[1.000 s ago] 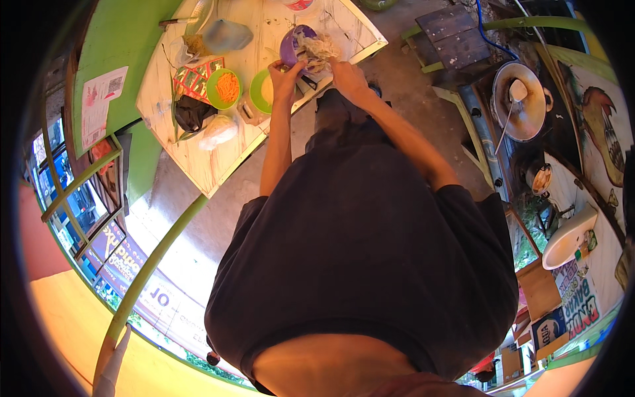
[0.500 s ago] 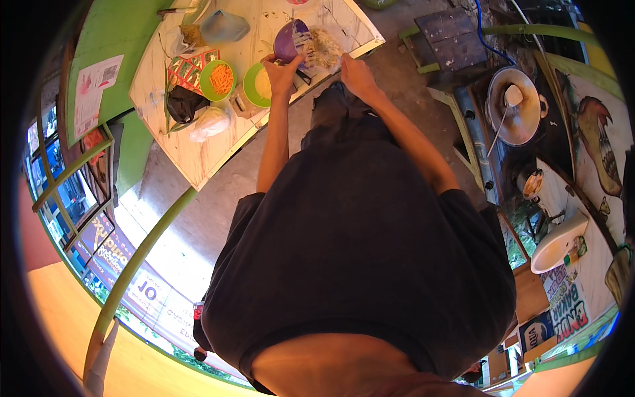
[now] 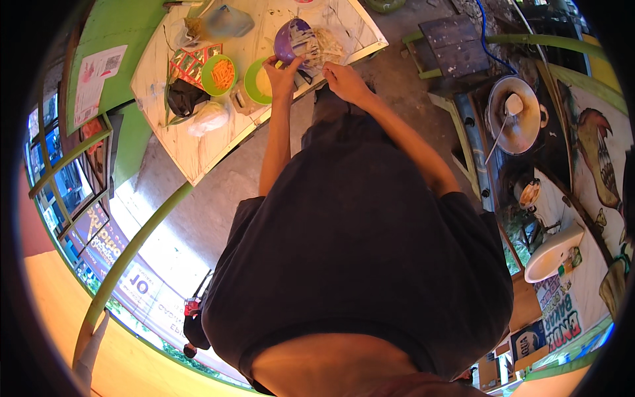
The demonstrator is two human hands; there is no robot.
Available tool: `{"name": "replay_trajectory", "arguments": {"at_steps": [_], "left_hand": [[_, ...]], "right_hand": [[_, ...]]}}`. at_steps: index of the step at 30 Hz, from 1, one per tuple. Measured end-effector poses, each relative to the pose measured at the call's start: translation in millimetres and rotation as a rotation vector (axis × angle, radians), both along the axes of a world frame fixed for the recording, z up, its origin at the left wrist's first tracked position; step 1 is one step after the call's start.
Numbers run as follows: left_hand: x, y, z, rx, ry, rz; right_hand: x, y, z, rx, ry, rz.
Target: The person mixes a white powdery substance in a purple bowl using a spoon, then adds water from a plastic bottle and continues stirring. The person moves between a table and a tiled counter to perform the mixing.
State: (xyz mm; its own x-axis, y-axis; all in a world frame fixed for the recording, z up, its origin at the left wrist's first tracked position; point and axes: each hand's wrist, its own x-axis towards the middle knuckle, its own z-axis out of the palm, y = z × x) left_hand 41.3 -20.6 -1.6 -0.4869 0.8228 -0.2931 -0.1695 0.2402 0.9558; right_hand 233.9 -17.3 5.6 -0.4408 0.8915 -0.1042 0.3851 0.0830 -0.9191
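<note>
Pale, streaked surface [image 3: 188, 157] carries the purple bowl [image 3: 284, 45] beside a pale stringy heap [image 3: 329, 47], near its edge, presumably for reach; left hand [image 3: 283, 73] pinches the bowl's rim, likely steadying it, while right hand [image 3: 346, 83] bunches close by, its grip indistinguishable.

And we have a rounded purple bowl [image 3: 285, 44], tilted in our left hand [image 3: 284, 74], pale streaks [image 3: 305, 47] across it; right of that grip, a pale, lumpy heap [image 3: 332, 46].
</note>
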Motion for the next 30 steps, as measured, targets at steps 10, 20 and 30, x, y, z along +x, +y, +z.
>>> {"name": "replay_trajectory", "arguments": {"at_steps": [10,20,30], "left_hand": [[-6,-10,5,-0.041,-0.047,-0.001],[5,-1,-6,0.029,0.094,0.007],[8,-1,6,-0.025,0.147,-0.057]], "right_hand": [[16,13,-21,0.184,-0.335,0.034],[17,15,-9,0.153,-0.276,-0.118],[27,18,-17,0.119,-0.26,-0.064]]}}
